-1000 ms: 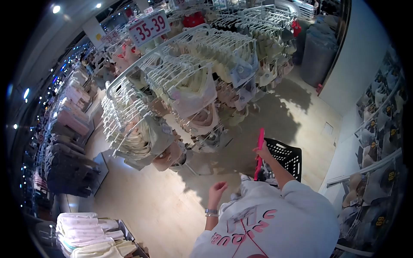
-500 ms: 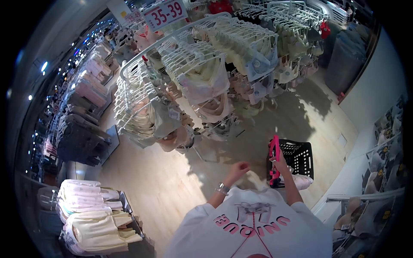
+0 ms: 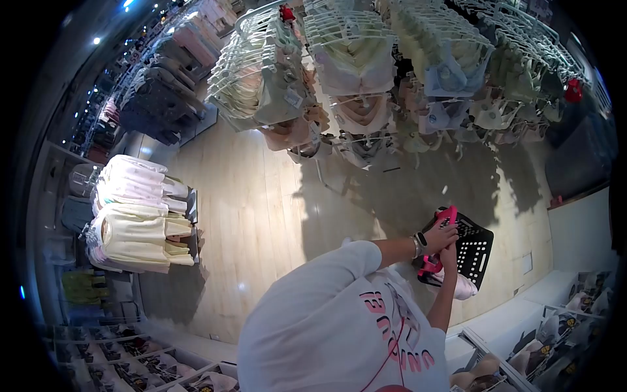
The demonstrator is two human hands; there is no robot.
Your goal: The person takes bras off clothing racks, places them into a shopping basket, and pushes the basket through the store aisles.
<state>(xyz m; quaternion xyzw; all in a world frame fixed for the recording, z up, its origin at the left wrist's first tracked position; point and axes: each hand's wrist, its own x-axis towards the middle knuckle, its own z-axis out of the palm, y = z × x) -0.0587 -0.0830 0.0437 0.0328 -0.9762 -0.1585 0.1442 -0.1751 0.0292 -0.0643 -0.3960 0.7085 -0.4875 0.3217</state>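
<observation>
A black shopping basket (image 3: 483,256) with a pink handle (image 3: 447,214) hangs at my right side, over the floor. My right hand (image 3: 449,256) is closed around the handle. Just above it, my left hand (image 3: 441,236), with a watch on the wrist, has its fingers curled over the same handle. The two hands are close together and partly overlap. Pale pink cloth (image 3: 461,287) shows at the near end of the basket; the fingers' undersides are hidden.
Racks of bras on white hangers (image 3: 356,59) stand ahead. Pale shirts (image 3: 137,232) hang at the left, dark garments (image 3: 160,98) behind them. Compartments of bras (image 3: 555,340) line the lower right, beside a low white wall (image 3: 581,225). A grey bin-like shape (image 3: 581,160) stands far right.
My left hand has moved right, from free air to the basket handle. The view has turned and tilted down, so the racks sit higher. My right hand stays on the handle.
</observation>
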